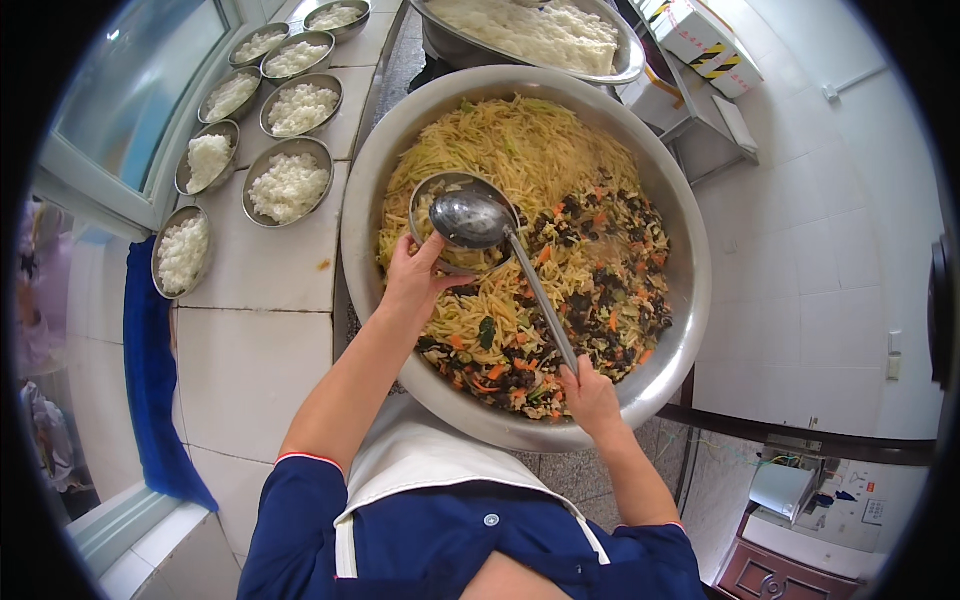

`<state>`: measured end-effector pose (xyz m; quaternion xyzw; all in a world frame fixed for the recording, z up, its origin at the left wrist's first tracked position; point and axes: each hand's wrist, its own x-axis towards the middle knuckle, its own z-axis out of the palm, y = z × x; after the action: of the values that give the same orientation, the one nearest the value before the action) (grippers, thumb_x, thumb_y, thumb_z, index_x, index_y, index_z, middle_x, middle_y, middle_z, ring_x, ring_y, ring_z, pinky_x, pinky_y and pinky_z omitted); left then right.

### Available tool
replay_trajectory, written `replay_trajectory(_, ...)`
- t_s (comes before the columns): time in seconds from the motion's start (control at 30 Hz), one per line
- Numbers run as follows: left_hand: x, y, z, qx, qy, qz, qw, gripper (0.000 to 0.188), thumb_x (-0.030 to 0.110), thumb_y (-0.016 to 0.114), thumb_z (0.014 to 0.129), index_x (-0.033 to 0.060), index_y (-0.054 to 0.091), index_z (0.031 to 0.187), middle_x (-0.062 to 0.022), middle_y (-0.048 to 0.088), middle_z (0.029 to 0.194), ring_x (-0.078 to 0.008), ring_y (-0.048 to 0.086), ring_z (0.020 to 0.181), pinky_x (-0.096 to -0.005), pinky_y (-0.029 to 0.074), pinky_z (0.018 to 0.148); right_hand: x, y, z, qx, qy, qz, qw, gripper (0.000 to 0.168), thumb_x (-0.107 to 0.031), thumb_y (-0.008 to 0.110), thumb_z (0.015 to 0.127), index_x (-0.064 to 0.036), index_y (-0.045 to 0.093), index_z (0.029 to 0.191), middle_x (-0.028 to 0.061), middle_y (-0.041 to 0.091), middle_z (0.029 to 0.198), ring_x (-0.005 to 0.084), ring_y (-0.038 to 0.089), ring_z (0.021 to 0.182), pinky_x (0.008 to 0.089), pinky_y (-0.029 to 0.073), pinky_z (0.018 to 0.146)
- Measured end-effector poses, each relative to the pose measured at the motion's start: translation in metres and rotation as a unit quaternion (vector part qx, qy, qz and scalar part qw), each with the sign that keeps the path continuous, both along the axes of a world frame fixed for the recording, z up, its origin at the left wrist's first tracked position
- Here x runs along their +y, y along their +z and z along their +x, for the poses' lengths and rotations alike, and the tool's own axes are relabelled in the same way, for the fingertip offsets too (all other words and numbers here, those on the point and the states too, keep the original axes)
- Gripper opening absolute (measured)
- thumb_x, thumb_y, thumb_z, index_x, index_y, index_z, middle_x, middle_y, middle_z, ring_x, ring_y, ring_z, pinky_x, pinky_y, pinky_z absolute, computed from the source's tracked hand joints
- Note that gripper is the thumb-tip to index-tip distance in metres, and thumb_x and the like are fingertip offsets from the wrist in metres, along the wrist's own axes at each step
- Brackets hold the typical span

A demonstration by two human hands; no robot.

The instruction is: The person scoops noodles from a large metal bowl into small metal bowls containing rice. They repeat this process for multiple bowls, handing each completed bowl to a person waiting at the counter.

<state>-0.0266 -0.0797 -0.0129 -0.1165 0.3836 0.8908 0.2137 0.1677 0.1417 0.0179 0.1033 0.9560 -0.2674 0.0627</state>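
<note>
My left hand [421,279] grips the near left rim of a metal bowl [417,196], thumb over the edge. Pale shredded food shows inside it. Over the bowl's mouth lies the head of a metal ladle [471,220], bottom side mostly hidden. Its long handle slopes down to my right hand [591,396], which is closed around the end. Both are above a large round metal basin [694,247]. Yellowish shredded vegetables [517,142] fill its far and left part; a mix of black fungus, carrot and egg-like bits [607,300] fills the right and near part.
Several metal bowls of white rice [289,187] stand on a white tiled counter [255,375] at left, beside a window. A blue cloth [154,360] hangs over the sill. Behind the basin is a metal tub of rice [525,34]. Boxes [705,45] sit far right.
</note>
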Motion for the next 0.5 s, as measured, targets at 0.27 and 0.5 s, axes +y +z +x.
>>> replay_trajectory(0.27, -0.041, 0.004, -0.008, 0.036, -0.074, 0.097, 0.992, 0.060, 0.040, 0.057, 0.083, 0.0067, 0.034, 0.127, -0.0123, 0.049, 0.120, -0.0287, 0.051, 0.109, -0.0450, 0.054, 0.077, -0.012, 0.008, -0.005, 0.044, -0.019, -0.306, 0.951, 0.027, -0.029, 0.045, 0.092, -0.004, 0.043, 0.080, 0.0039, 0.044, 0.047, 0.0182, 0.044, 0.034, 0.0301, 0.033, 0.033)
replay_trajectory(0.5, -0.127, 0.043, 0.003, 0.067, 0.032, 0.126, 0.989, 0.064, 0.048, 0.051, 0.083, 0.0076, 0.033, 0.129, -0.0139, 0.046, 0.124, -0.0304, 0.051, 0.109, -0.0454, 0.055, 0.075, -0.019, 0.024, -0.023, -0.047, -0.103, -0.766, 0.633, 0.041, -0.040, 0.031, 0.095, -0.003, 0.046, 0.105, -0.0021, 0.031, 0.048, 0.0067, 0.025, 0.027, 0.0225, 0.025, 0.023)
